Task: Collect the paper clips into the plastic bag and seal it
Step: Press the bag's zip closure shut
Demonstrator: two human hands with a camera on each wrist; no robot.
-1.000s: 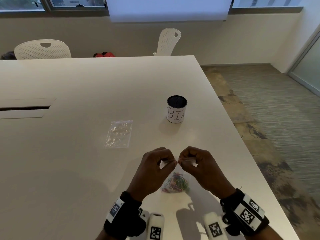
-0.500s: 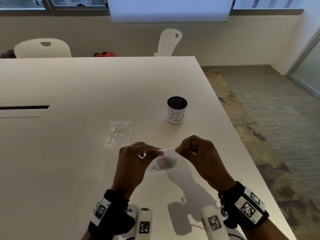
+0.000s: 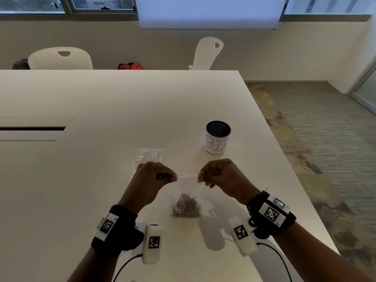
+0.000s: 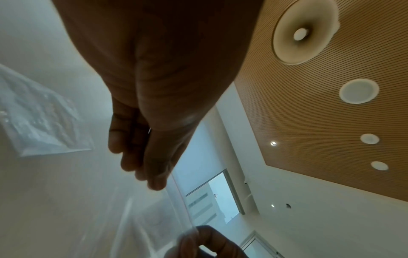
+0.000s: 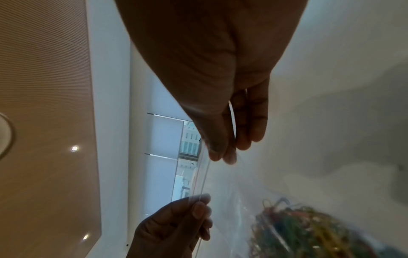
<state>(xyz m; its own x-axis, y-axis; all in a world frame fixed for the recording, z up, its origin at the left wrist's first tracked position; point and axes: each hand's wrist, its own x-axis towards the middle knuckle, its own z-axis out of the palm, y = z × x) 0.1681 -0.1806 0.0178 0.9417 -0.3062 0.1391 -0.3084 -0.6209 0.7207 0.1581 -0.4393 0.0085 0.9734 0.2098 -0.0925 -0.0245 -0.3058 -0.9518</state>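
Both my hands pinched zip strip: left hand (image 3: 151, 180), right hand (image 3: 220, 176). Plastic bag (image 3: 188, 190) thin, slippery; paper clips (image 3: 187, 207) weighted bottom, so judged top corners best hold.

- You worked at a broad white bench (image 3: 101, 110) with a slotted cable hatch (image 3: 32, 129) on your left.
- Two white perforated chairs (image 3: 61, 59) stood behind its far edge, against a beige wall (image 3: 162, 47).
- Windows (image 3: 101, 3) ran above, a white blind (image 3: 209, 11) lowered.
- Striped carpet (image 3: 325, 129) covered the floor at your right.
- Round lights (image 4: 358, 90) dotted the slatted wooden ceiling (image 4: 309, 122).
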